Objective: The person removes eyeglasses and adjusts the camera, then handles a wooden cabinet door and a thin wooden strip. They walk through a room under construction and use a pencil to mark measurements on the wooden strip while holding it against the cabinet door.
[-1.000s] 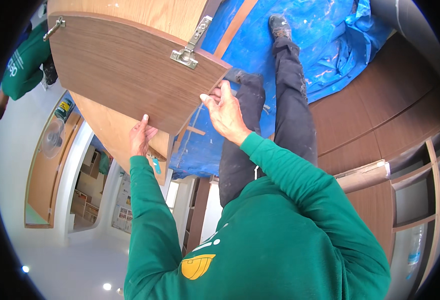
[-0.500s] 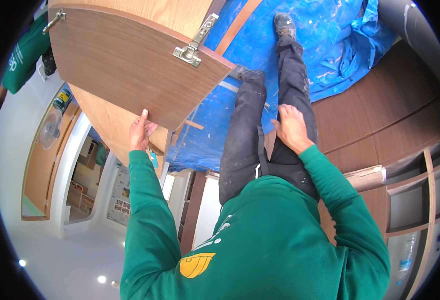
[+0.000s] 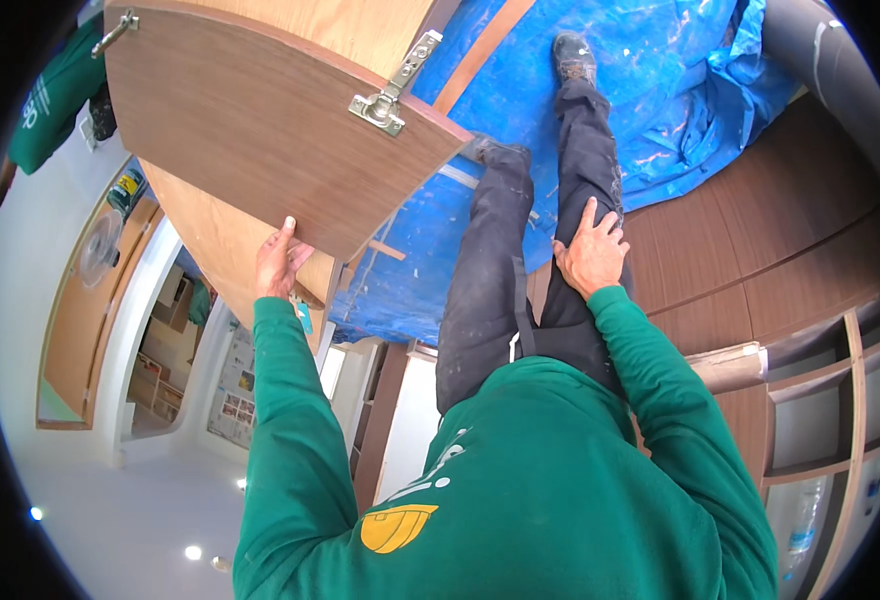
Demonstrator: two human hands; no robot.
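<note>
Head view, right hand (image 3: 588, 255) still flat on thigh (image 3: 575, 190), grip apart, left hand (image 3: 278, 262) clamped on cabinet door (image 3: 260, 130)

Tilted brown cabinet door (image 3: 260, 150), hinged

An indoor fit-out site: a paint-spattered blue plastic tarpaulin (image 3: 650, 90) covers the floor at one o'clock, and unfinished brown wooden shelving (image 3: 810, 400) stands at four o'clock.
</note>
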